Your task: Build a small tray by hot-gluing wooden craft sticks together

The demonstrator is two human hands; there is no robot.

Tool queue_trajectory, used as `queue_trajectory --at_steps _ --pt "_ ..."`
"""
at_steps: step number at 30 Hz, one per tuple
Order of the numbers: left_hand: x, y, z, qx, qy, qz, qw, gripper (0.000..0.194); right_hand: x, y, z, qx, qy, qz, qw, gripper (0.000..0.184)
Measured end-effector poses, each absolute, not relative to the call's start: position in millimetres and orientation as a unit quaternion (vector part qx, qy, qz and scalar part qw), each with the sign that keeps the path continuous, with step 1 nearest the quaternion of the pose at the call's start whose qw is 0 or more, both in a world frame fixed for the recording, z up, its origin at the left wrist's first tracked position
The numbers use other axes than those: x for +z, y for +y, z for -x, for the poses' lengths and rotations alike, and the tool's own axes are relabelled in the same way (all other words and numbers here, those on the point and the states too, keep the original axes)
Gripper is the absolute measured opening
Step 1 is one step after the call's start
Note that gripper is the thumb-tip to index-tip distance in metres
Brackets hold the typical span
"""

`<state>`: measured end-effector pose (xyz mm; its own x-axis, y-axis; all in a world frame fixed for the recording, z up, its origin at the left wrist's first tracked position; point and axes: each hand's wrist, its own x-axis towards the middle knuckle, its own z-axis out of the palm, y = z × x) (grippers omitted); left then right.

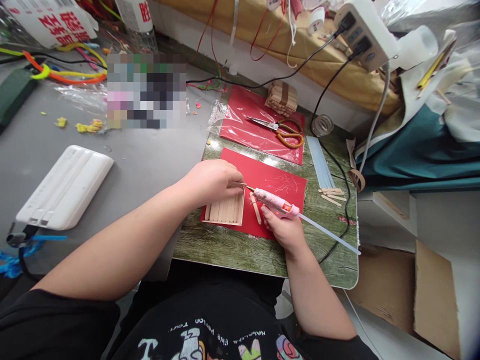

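My right hand (287, 230) is wrapped round a pink hot glue gun (275, 201), with a long translucent glue stick (330, 236) sticking out of its back end. The gun's nozzle points left, at a thin wooden craft stick (239, 184) pinched in the fingertips of my left hand (215, 182). Below my left hand lies a panel of craft sticks (224, 210) set side by side, with edging sticks around it; my hand hides its upper part. A loose craft stick (255, 209) lies beside the panel on the red sheet (277, 172).
Scissors (279, 129) and a bundle of craft sticks (282, 97) lie on a wrapped red pack (240, 110). At right are spare glue sticks (320, 160), loose craft sticks (332, 195) and a black cord (347, 180). A white power bank (65, 185) lies left. A power strip (365, 35) hangs above.
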<state>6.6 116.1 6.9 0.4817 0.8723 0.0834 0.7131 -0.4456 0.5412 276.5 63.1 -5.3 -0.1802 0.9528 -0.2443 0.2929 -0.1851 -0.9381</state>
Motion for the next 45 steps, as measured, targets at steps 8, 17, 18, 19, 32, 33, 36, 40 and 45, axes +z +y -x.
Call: queue_trajectory --at_steps 8,17,18,19,32,33,36,40,45 --pt "7.6 115.9 -6.4 0.181 0.475 -0.83 0.228 0.018 -7.2 64.0 -278.5 0.545 -0.552 0.549 0.311 0.04" --pt "7.6 116.2 -7.0 0.179 0.475 -0.832 0.225 0.019 -6.8 63.6 -277.8 0.535 -0.562 0.55 0.309 0.038" --pt "7.6 116.2 -6.9 0.179 0.475 -0.832 0.225 0.019 -6.8 63.6 -277.7 0.536 -0.562 0.549 0.309 0.038" --pt "7.6 116.2 -6.7 0.178 0.476 -0.831 0.225 0.019 -6.8 63.7 -277.5 0.537 -0.562 0.547 0.31 0.038" --pt "9.7 116.4 -7.0 0.156 0.492 -0.826 0.224 0.022 -5.6 64.0 -277.3 0.535 -0.562 0.554 0.302 0.039" --pt "10.3 116.3 -7.0 0.155 0.493 -0.826 0.224 0.022 -5.8 63.9 -277.1 0.534 -0.562 0.554 0.303 0.039" --pt "11.4 115.9 -7.1 0.161 0.492 -0.826 0.224 0.022 -6.7 63.7 -276.9 0.531 -0.563 0.555 0.305 0.039" --pt "10.7 115.7 -7.1 0.172 0.488 -0.827 0.222 0.024 -8.1 64.0 -277.2 0.528 -0.566 0.555 0.304 0.04" --pt "9.8 115.7 -7.2 0.173 0.491 -0.824 0.224 0.024 -8.7 64.1 -277.4 0.531 -0.566 0.552 0.305 0.038"
